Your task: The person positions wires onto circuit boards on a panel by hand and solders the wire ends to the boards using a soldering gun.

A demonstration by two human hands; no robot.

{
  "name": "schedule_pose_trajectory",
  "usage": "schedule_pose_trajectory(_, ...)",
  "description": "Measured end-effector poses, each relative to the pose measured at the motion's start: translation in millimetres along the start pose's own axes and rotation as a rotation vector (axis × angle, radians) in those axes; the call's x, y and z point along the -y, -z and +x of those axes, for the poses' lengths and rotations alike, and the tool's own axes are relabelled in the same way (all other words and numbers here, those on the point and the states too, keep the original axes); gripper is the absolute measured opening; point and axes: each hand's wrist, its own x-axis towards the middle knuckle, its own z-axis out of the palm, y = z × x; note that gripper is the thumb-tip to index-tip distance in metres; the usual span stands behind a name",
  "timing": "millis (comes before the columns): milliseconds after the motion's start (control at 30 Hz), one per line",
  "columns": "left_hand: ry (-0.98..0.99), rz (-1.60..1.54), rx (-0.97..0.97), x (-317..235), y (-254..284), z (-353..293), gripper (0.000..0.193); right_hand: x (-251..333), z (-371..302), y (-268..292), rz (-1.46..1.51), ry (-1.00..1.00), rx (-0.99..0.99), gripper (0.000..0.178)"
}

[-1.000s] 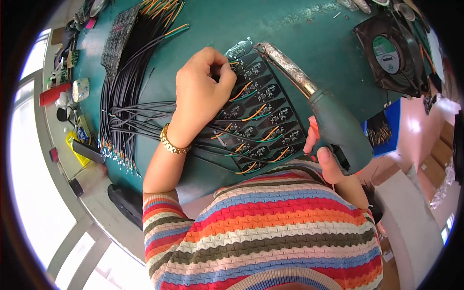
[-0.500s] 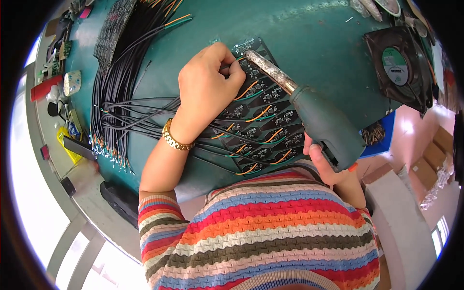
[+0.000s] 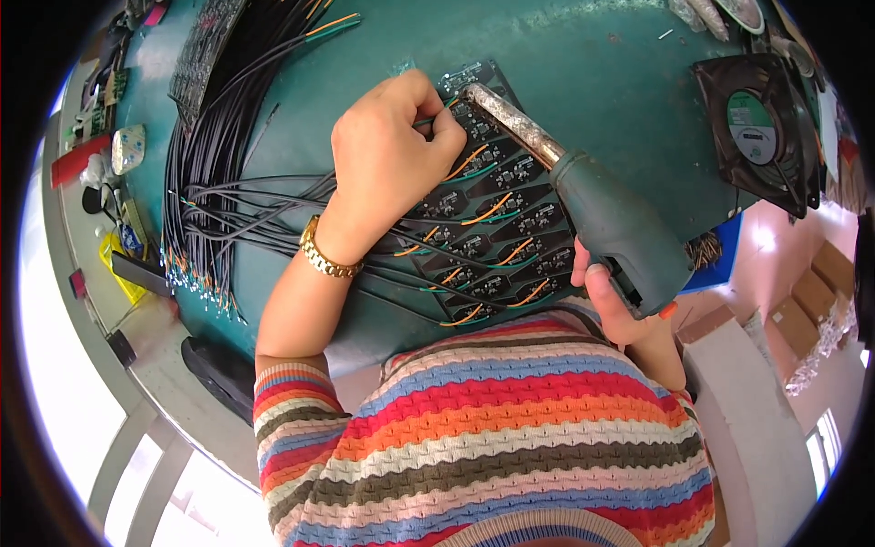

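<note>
The left grip [image 3: 387,141] pinches a wire [image 3: 453,102]. The right grip [image 3: 611,308] holds a soldering iron [image 3: 615,219]. A black board [image 3: 499,190] lies by the near edge of the surface [image 3: 629,100].

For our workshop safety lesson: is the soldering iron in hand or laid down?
In hand: the right hand holds the soldering iron by its handle, its tip over the circuit boards.

The tip [image 3: 469,93] of your soldering iron [image 3: 615,219], at the circuit panel's [image 3: 536,221] edge a second ago, now sits inward, nearer your left hand [image 3: 387,150].
</note>
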Motion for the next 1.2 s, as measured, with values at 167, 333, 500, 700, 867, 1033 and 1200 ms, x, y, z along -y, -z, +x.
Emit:
schedule_pose_trajectory(167,0.001,-0.011,-0.002,-2.2,1.1,0.7,0.012,2.3,-0.3,-0.8,-0.036,0.031,-0.01,0.031)
schedule_pose_trajectory(333,0.025,0.003,0.005,-2.3,1.5,0.3,0.012,2.4,-0.3,1.5,0.006,-0.033,0.013,0.032)
schedule_pose_trajectory(500,0.016,-0.002,0.003,-1.3,0.0,1.2,0.011,-6.3,-12.2,-3.6,0.009,-0.069,-0.06,0.038)
schedule_pose_trajectory(700,0.037,0.008,0.018,-2.6,0.7,0.9,0.01,-9.0,-17.9,-1.7,-0.032,-0.03,-0.052,0.044)
schedule_pose_trajectory(867,0.047,0.002,0.033,-3.6,2.1,0.7,0.01,-11.0,-25.3,-2.8,0.001,-0.128,-0.057,0.047)
schedule_pose_trajectory(1033,0.133,-0.202,0.026,-2.9,5.3,-1.1,0.01,-1.7,-20.5,1.6,-0.049,-0.088,-0.108,0.031)
schedule_pose_trajectory(1200,0.039,-0.147,0.094,-3.6,11.0,-0.9,0.009,-3.9,-25.6,-1.5,-0.036,-0.086,-0.107,0.018)
